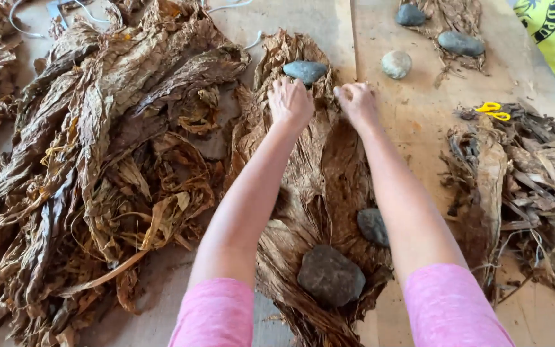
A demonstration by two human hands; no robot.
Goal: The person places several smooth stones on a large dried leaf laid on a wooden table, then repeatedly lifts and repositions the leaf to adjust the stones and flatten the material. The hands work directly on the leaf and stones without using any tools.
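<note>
Wooden tabletop [419, 122] fills my view. My left hand [290, 101] and right hand [356, 101] press, fingers curled, on a flattened stack of dry brown leaves [319, 186], just below a grey-blue stone [305, 71]; two dark stones [331, 275] weigh its near end.

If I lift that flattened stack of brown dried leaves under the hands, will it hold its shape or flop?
The flattened stack of brown dried leaves looks thin and wrinkled, so it would probably droop. Its ragged edges suggest it may crack. Grey stones weigh it down, so it is likely light and apt to curl.
</note>
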